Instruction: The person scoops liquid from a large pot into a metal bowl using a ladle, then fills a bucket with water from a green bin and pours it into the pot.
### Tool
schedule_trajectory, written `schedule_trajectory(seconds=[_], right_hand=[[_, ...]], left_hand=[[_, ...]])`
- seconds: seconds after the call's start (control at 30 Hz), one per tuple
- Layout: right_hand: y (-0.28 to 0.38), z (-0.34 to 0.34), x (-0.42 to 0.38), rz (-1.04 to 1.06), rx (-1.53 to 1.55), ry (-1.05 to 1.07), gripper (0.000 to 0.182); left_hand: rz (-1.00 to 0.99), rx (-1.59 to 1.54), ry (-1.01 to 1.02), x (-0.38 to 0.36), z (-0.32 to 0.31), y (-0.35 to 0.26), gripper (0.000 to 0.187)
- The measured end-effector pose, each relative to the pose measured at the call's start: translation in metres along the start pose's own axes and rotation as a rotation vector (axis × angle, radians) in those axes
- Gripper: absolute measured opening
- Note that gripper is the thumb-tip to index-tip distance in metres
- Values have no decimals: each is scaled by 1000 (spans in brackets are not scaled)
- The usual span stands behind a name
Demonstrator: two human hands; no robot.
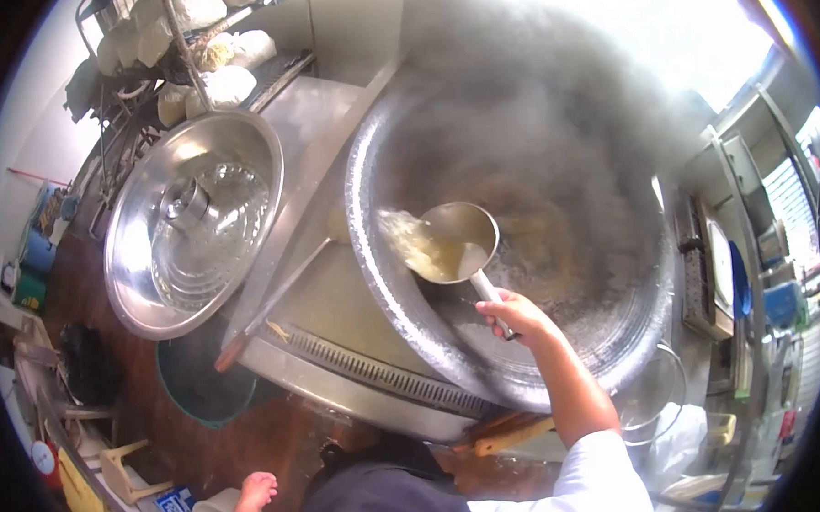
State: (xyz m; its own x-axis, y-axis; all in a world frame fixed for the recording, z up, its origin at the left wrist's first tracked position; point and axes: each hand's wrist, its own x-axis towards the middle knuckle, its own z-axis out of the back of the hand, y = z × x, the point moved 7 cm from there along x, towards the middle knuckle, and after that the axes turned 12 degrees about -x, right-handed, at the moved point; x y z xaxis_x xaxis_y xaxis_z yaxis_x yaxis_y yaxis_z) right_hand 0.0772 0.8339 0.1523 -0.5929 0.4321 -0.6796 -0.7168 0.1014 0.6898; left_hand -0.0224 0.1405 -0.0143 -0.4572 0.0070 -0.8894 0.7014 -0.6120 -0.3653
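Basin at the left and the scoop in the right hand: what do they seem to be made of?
Basin: polished silvery metal, likely stainless steel, from its smooth wall and bright reflections. Scoop in the right hand: silvery metal, softer shine on rim and handle; steel or aluminium, I cannot tell.

The dipper (464, 235) in the right hand (511, 316) was smooth metal; the cauldron (382, 289) around it had a scuffed, rough-looking metal rim. Beyond the left hand (258, 490), the basin (139, 268) was glossy metal, the tub (206, 393) plastic-looking.

Commercial kitchen | huge steaming pot (363, 180) | steel basin (136, 268) | vented counter (340, 328)
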Motion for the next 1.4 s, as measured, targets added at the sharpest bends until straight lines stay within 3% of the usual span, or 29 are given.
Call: schedule_trajectory(seconds=[0.17, 0.3, 0.47, 0.67, 0.73, 0.87, 1.0, 1.07, 1.13, 1.23, 1.4], right_hand=[[59, -48, -92, 175, -12, 6, 17], [90, -83, -130, 326, -208, -128, 33], [100, -107, -146, 300, -514, -396, 51], [112, -127, -164, 354, -817, -593, 53], [120, -132, -168, 393, -1001, -687, 55], [128, -127, -168, 373, -1075, -706, 54], [123, -85, -147, 412, -1011, -787, 51], [114, -49, -128, 351, -937, -780, 50], [92, 1, -96, 318, -887, -861, 48], [28, 97, -28, 85, -882, -926, 52], [-41, 240, 24, -339, -1074, -1020, 45]], left_hand=[[5, -34, 13, 22, 29, 30, 21], [46, -144, -12, 33, 54, 67, 19], [77, -223, -21, 37, 85, 127, 24], [242, -299, -44, 18, 115, 202, 24], [245, -244, 67, 9, 115, 213, 44], [242, -293, 26, 19, 109, 207, 36], [228, -307, 53, -23, 83, 126, 30], [27, -289, -25, -39, 68, 71, 28], [61, -205, -73, 4, 61, 54, 25], [87, -128, -109, 6, 41, 22, 18], [86, -5, -72, -31, -3, -18, 26]])
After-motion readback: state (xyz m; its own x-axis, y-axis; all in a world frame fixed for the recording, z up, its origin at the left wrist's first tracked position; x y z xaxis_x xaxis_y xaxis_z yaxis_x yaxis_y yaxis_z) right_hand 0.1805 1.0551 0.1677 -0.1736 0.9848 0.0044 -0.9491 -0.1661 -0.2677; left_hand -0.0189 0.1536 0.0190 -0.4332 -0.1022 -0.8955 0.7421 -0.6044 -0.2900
